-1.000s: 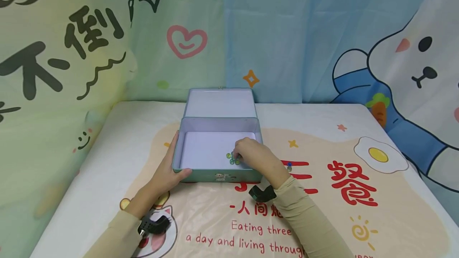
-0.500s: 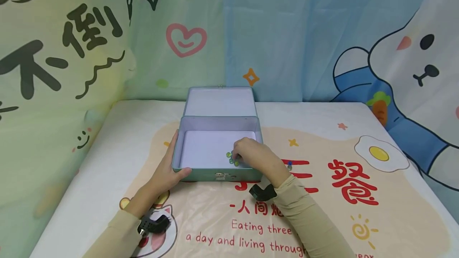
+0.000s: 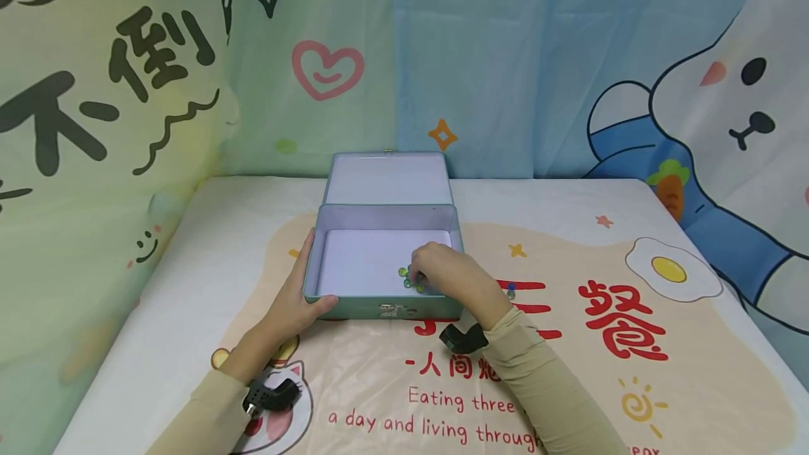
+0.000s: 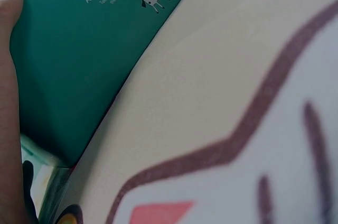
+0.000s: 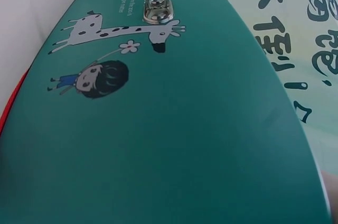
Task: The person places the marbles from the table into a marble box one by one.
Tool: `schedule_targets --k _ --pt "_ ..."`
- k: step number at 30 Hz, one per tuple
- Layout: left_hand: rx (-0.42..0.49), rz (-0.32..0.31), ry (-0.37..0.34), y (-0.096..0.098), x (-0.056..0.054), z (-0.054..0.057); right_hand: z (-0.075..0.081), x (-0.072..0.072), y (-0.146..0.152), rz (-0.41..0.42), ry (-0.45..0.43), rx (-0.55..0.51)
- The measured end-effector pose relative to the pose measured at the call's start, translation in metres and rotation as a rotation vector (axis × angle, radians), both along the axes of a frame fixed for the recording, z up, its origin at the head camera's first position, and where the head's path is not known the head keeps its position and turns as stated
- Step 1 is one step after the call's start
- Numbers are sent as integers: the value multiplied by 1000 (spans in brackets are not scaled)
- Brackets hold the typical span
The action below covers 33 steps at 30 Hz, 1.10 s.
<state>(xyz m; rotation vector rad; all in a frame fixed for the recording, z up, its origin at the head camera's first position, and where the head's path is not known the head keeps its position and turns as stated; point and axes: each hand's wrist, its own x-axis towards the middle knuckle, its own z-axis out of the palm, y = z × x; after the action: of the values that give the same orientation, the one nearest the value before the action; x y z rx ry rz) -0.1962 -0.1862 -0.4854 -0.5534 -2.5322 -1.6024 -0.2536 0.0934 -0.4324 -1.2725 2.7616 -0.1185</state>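
An open tin box (image 3: 363, 309) with a green outside and pale inside stands on the table. My left hand (image 3: 301, 295) grips its left front corner, with the thumb on the front wall and the fingers along the left side. Inside, my right hand (image 3: 451, 274) reaches down over the front right part with bent fingers. Several green glass marbles (image 3: 403, 272) lie on the box floor right at its fingertips. Whether a marble is pinched there I cannot tell. The right wrist view shows the front wall (image 5: 185, 129) with a giraffe print and metal clasp (image 5: 158, 7).
The box's lid (image 3: 388, 179) leans back, open, toward the patterned backdrop (image 3: 468, 62). Right of the box, beside my right forearm, a blue marble (image 3: 511, 288) and a greenish one (image 3: 510, 295) lie on the printed tablecloth (image 3: 556, 244).
My right fingers have shifted slightly among the marbles, and a few of these have moved a little. My left hand stays on the box corner.
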Motion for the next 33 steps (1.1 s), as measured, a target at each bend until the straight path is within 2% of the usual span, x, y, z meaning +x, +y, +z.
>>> schedule_targets --k 3,5,12,15,25,33 --pt "1 -4 -4 4 6 13 -1 0 0 -5 -1 5" --pt "0 -6 1 5 7 16 -1 0 0 -7 0 5" --pt "-9 -4 20 -4 -5 -12 -1 -1 -1 -18 -7 -5" --pt "-6 -11 34 -6 -7 -18 -2 -1 -1 -18 -6 -30" --pt "6 -22 45 -6 -11 -21 -2 -1 2 27 -12 -131" --pt "-8 3 38 -6 -9 -21 -3 -1 3 29 0 -233"
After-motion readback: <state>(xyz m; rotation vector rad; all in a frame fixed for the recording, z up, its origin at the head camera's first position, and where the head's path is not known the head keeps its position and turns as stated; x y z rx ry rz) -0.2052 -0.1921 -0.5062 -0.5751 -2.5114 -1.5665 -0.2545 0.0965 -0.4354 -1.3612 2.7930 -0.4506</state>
